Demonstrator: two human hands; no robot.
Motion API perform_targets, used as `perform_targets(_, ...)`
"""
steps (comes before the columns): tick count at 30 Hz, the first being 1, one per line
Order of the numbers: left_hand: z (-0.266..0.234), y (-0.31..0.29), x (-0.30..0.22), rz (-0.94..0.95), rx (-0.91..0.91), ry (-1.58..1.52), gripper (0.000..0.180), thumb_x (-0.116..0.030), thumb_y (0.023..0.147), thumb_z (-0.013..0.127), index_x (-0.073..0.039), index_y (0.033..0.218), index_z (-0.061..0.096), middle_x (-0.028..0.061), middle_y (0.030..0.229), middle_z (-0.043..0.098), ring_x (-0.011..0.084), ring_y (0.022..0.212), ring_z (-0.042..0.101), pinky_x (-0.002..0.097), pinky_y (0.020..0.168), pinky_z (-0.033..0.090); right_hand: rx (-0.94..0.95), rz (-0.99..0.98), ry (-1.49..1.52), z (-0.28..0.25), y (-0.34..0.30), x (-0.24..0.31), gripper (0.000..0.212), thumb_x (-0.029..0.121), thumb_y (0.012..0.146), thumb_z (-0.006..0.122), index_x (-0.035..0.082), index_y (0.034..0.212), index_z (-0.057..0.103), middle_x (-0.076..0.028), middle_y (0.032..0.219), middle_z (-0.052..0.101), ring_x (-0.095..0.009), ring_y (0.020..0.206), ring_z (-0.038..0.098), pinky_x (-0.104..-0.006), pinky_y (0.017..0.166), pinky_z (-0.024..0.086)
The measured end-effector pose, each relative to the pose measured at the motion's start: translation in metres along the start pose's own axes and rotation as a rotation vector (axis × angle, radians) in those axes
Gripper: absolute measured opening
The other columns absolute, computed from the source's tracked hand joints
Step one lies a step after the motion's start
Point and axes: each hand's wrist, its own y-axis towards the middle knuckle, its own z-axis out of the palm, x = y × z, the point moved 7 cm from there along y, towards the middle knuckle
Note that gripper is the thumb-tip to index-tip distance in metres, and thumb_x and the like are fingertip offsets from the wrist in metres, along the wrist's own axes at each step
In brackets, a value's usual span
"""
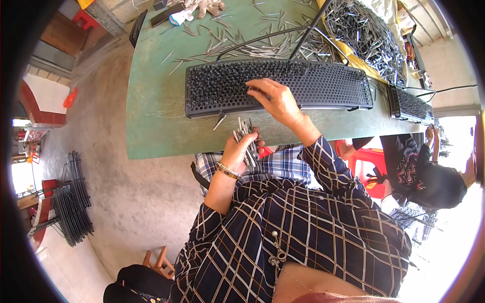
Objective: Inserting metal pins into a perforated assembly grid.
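Observation:
My left hand [236, 151] is closed around a bundle of thin grey and dark strips [245, 132] near the table's front edge. Past it lies a long black panel [336, 86] full of small round holes. Dark strip ends crowd the holes on its left and along the back, while rows at the right front look bare. My right hand [279, 105] is over the panel's middle, thumb and fingers pinched close to the holes. Whatever sits between those fingertips is too small to make out.
Loose strips [257, 50] lie scattered on the green table [156, 111]. A large heap of strips [361, 33] sits on yellow sheeting at the back right. Gloves [202, 7] rest at the far left. A second holed panel [411, 106] and another person [419, 174] are to the right.

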Motion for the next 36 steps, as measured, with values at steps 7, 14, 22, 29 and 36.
perform_targets(7, -0.001, -0.001, 0.0, -0.003, 0.0, 0.009, 0.023, -0.012, 0.083, 0.062, -0.001, 0.104, 0.058, 0.0074, 0.088, 0.062, 0.0179, 0.075, 0.062, 0.0291, 0.061, 0.053, 0.089, -0.105, -0.102, 0.0, 0.009, -0.001, 0.022, 0.01, 0.081, 0.064, 0.005, 0.103, 0.063, -0.011, 0.092, 0.065, -0.03, 0.082, 0.062, -0.0353, 0.071, 0.051)
perform_targets(14, -0.001, -0.001, 0.002, -0.007, -0.009, -0.001, 0.024, -0.012, 0.083, 0.062, -0.001, 0.104, 0.058, 0.0075, 0.087, 0.062, 0.0179, 0.076, 0.062, 0.0293, 0.061, 0.053, 0.1, -0.064, -0.046, 0.001, 0.008, -0.001, 0.023, 0.011, 0.081, 0.065, 0.005, 0.103, 0.063, -0.011, 0.091, 0.065, -0.029, 0.081, 0.062, -0.0345, 0.071, 0.051)
perform_targets(22, 0.002, 0.0, 0.004, -0.013, 0.008, -0.013, 0.023, -0.012, 0.083, 0.061, -0.001, 0.103, 0.058, 0.0072, 0.085, 0.061, 0.0166, 0.073, 0.061, 0.0288, 0.059, 0.052, 0.061, -0.124, -0.128, 0.002, 0.006, -0.001, 0.023, 0.011, 0.08, 0.065, 0.005, 0.103, 0.063, -0.011, 0.09, 0.065, -0.028, 0.085, 0.062, -0.0353, 0.073, 0.051)
perform_targets(29, 0.005, -0.001, 0.005, -0.026, 0.054, 0.005, 0.022, -0.012, 0.084, 0.06, 0.0, 0.103, 0.057, 0.0052, 0.08, 0.059, 0.0155, 0.069, 0.06, 0.0289, 0.059, 0.053, 0.068, -0.102, -0.136, 0.005, 0.002, -0.003, 0.024, 0.01, 0.08, 0.065, 0.006, 0.104, 0.064, -0.01, 0.088, 0.065, -0.027, 0.084, 0.062, -0.0352, 0.073, 0.05)
perform_targets(36, 0.003, 0.0, -0.001, -0.02, 0.036, -0.023, 0.023, -0.014, 0.085, 0.061, 0.0, 0.103, 0.057, 0.0054, 0.079, 0.059, 0.016, 0.07, 0.061, 0.0307, 0.061, 0.055, 0.053, -0.132, -0.114, 0.01, -0.004, -0.006, 0.022, 0.009, 0.08, 0.066, 0.004, 0.101, 0.065, -0.01, 0.096, 0.06, -0.026, 0.082, 0.061, -0.0333, 0.071, 0.05)
